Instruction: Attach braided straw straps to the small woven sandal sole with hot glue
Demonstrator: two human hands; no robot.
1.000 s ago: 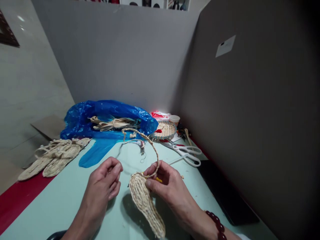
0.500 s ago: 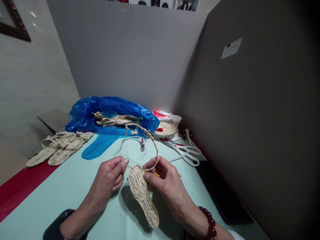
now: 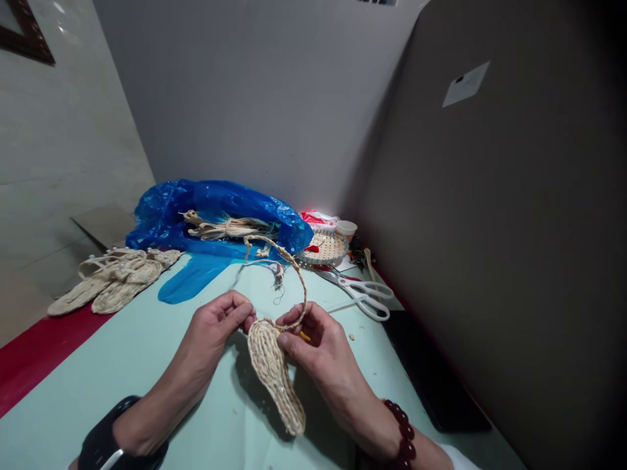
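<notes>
A woven straw sole (image 3: pixel 273 372) is held upright above the pale green table (image 3: pixel 122 365). My right hand (image 3: pixel 318 349) grips its top edge, where a braided straw cord (image 3: pixel 294 274) rises and arcs back toward the blue bag; something small and yellow shows between its fingers. My left hand (image 3: pixel 218 326) has come up to the sole's top left edge, its fingers curled and pinched against it. A dark bead bracelet (image 3: pixel 402 434) circles my right wrist and a black watch (image 3: pixel 105 440) my left.
A blue plastic bag (image 3: pixel 215 215) with straw bundles lies at the back. Finished straw sandals (image 3: pixel 112 284) sit at the left on a red strip. A round woven tray (image 3: pixel 323 248), a small cup (image 3: pixel 345 229), white scissors (image 3: pixel 365 294) and a dark flat device (image 3: pixel 435 378) are at the right. Grey partitions stand behind and at the right.
My left hand moved right from an open gap to touch the sole's top edge. The view dropped slightly and the sole rose a little with my right hand.
</notes>
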